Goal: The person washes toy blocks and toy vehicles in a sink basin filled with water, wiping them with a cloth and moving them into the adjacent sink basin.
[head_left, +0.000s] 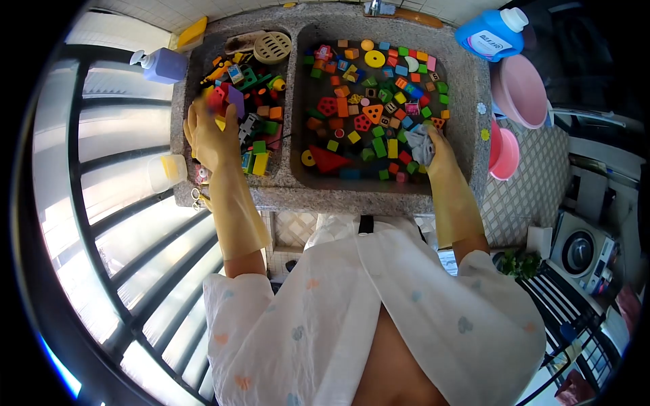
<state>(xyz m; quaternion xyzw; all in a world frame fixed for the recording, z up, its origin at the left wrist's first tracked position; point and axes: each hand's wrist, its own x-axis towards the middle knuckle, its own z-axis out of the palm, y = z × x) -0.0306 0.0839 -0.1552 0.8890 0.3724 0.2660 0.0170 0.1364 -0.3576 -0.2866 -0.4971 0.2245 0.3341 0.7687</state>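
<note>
Grasping one grey cloth (417,145), the right hand (441,151) was among dozens of blocks (393,147) in the right basin (365,197); over the left basin (178,116), which held one slotted disc (273,47), the left hand (214,135) curved near one blurred red toy (216,99), its grip impossible to tell.

Gry cloth (419,143) bunched in R basin (468,108), nr multicol. blocks (393,148).
</note>
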